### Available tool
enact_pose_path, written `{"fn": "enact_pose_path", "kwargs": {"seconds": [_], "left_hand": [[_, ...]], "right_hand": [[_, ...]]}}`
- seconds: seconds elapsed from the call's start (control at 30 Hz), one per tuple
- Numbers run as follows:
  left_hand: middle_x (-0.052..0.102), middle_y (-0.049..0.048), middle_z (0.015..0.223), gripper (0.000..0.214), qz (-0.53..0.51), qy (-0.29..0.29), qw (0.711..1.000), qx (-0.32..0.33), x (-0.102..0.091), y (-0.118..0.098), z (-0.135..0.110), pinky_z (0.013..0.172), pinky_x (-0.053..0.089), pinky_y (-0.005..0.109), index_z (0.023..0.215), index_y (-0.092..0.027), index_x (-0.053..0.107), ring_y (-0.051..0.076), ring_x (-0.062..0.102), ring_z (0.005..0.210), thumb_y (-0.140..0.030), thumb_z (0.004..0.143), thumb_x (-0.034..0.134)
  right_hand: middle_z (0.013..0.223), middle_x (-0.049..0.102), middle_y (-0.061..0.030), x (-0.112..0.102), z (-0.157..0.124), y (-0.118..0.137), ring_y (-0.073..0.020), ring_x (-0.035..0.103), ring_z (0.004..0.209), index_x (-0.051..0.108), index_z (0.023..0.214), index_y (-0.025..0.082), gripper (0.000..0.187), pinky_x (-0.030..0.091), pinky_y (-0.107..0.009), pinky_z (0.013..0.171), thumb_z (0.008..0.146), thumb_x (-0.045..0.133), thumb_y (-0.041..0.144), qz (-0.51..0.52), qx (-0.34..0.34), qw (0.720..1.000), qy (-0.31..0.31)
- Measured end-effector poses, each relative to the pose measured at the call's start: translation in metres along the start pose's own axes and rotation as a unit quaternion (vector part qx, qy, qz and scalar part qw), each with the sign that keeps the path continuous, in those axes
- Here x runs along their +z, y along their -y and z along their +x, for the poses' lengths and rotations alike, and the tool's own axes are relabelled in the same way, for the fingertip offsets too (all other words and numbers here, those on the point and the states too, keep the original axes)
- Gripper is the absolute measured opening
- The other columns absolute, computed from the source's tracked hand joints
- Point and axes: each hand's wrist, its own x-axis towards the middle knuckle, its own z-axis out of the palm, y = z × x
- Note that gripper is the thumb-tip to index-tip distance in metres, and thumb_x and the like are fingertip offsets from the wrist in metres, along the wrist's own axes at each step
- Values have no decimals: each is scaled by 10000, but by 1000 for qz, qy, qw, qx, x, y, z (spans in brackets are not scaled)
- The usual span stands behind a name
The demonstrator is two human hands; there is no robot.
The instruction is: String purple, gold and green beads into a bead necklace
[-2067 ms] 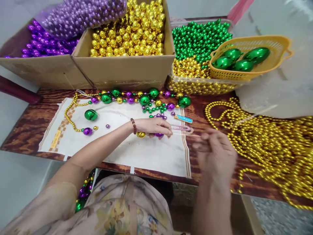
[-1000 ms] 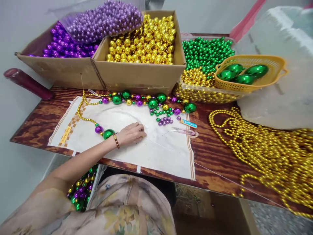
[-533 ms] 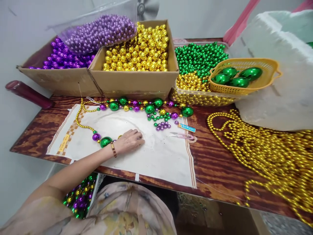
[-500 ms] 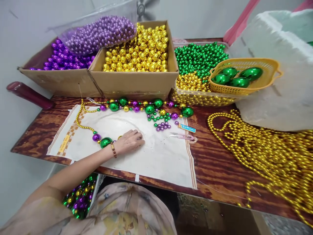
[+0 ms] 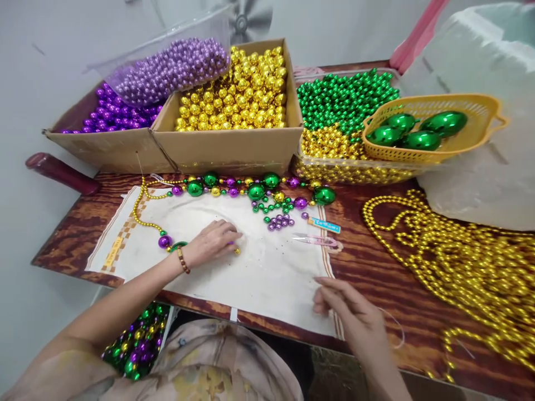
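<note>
My left hand rests fingers-down on the white cloth, curled over the end of a bead strand of green, purple and gold balls; a small gold bead peeks out by its fingertips. A large green ball and a purple ball lie just behind the wrist. My right hand hovers at the cloth's near right corner, fingers pinched on a thin clear thread. Pink thread snips lie between the two hands.
Cardboard boxes of purple beads and gold beads stand at the back, with a clear bin of green and gold beads. A yellow basket holds large green balls. Gold bead strings pile at the right. A maroon bottle lies left.
My right hand has come back into view at the cloth's near right corner, drawing the thread. My left hand stays on the strand's end; the view shifted slightly.
</note>
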Motion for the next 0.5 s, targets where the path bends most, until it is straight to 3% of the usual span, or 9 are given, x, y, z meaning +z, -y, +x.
{"fn": "enact_pose_path", "kwargs": {"seconds": [0.17,0.27,0.37,0.5], "left_hand": [[656,114,1061,299,-50,-17,997,-52,-24,6,-1,849,529,384,1203,-162,610,213,606,979,-321,1003,454],[673,89,1026,265,-91,-62,993,-37,-36,-4,23,812,537,339,1181,-182,623,182,632,933,-299,1001,467],[681,85,994,248,-97,-121,987,31,-52,-19,80,773,525,316,1124,-182,651,173,631,895,-298,1000,471],[683,98,958,281,-53,-153,981,107,-73,-42,204,821,504,354,1044,-156,687,197,610,906,-307,997,455]], "right_hand": [[642,660,-52,18,-7,-24,-150,608,524,726,923,152,404,485,-244,474,789,717,534,33,26,999,25],[634,654,-50,17,-10,-36,-151,604,519,727,936,146,463,473,-248,478,784,709,583,50,47,997,18],[623,641,-41,19,-12,-47,-140,589,504,726,959,147,490,449,-236,467,816,661,611,50,36,998,0],[618,625,-29,22,-16,-61,-130,581,504,720,967,167,449,465,-228,494,908,549,578,1,-11,1000,6]]}}
